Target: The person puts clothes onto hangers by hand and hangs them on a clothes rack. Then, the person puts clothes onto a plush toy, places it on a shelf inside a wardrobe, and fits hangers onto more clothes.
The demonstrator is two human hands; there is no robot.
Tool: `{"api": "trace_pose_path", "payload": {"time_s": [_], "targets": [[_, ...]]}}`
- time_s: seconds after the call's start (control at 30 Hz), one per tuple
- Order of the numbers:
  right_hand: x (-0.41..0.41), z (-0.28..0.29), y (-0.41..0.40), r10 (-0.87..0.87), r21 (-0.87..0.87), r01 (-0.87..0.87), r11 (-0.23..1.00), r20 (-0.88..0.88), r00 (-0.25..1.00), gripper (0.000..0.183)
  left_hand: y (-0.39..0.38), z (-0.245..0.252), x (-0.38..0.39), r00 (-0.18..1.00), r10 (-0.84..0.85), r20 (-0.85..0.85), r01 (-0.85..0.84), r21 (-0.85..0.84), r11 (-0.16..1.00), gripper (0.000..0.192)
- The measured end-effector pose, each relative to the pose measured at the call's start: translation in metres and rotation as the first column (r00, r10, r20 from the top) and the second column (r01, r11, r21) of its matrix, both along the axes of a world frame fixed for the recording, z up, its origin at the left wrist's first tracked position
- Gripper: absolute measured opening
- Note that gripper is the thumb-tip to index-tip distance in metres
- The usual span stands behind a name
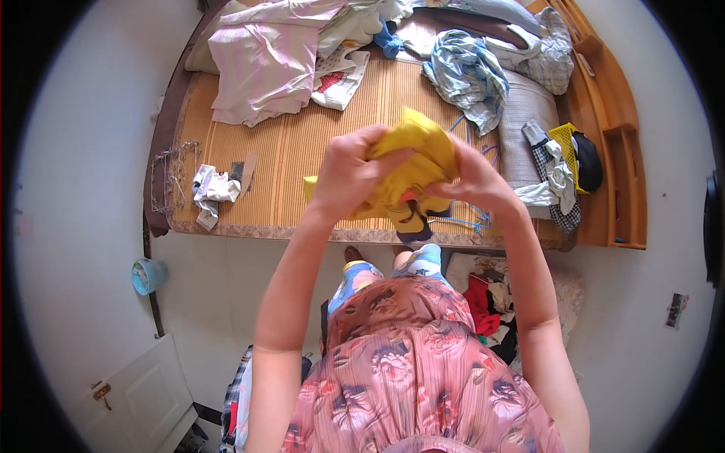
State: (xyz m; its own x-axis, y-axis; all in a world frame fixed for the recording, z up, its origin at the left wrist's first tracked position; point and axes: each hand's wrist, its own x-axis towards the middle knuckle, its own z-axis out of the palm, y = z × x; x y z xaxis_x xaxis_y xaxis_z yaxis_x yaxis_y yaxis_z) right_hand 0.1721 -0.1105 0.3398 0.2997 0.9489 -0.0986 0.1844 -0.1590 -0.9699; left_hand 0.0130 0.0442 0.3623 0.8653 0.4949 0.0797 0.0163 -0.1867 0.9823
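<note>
A yellow garment [416, 133] with dark trim and a small red patch is bunched up between my hands, raised over the near side of the bed. My left hand [357, 170] grips its left part. On the opposite side my right hand [476, 172] has hold of the cloth, with the thumb across its front. Loose folds hang below both hands, and the garment's full shape is hidden in the bunching. Under and behind it, blue plastic hangers [478, 218] lie on the bamboo sleeping mat [272, 187].
A pink striped cloth [266, 73] and a crumpled blue plaid cloth [467, 73] lie across the bed. White socks [215, 187] sit near a wire rack [167, 178] at left. A yellow basket [566, 150] stands by the wooden headboard [617, 153]. More clothes [484, 306] are on the floor.
</note>
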Motion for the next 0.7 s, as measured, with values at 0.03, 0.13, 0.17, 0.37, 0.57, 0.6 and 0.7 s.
{"api": "trace_pose_path", "payload": {"time_s": [0.03,0.13,0.17,0.37,0.57,0.6,0.7], "targets": [[0.003,-0.007,-0.001,0.026,-0.046,-0.024,0.999,0.032,0.999,0.037,0.002,-0.002,-0.001,1.000,0.000,-0.004,0.000,0.004,1.000,0.018],[0.018,-0.033,-0.017,0.178,-0.330,-0.064,0.942,0.328,0.928,0.026,0.011,-0.007,-0.005,0.968,0.188,0.164,-0.154,-0.202,0.967,0.020],[0.025,-0.043,-0.020,0.172,-0.390,-0.038,0.920,0.314,0.934,0.023,0.016,-0.009,-0.008,0.970,0.186,0.159,-0.154,-0.197,0.968,0.020],[0.059,-0.024,-0.004,-0.078,0.004,0.082,0.997,0.335,0.939,0.015,0.030,-0.058,-0.039,0.753,0.497,-0.432,-0.232,0.532,0.815,0.063],[0.027,0.022,0.064,0.160,0.211,-0.460,0.862,0.750,0.642,0.015,-0.020,-0.061,0.037,0.929,0.031,-0.369,0.043,0.189,0.981,0.043],[0.033,0.021,0.067,0.033,0.342,-0.358,0.869,0.681,0.732,0.018,-0.019,-0.063,0.044,0.982,0.115,-0.149,-0.080,0.220,0.972,0.023],[0.066,0.001,0.053,-0.150,0.321,0.059,0.945,0.268,0.952,0.051,-0.022,-0.053,0.041,0.932,0.363,0.021,-0.321,-0.419,0.849,0.015]]}}
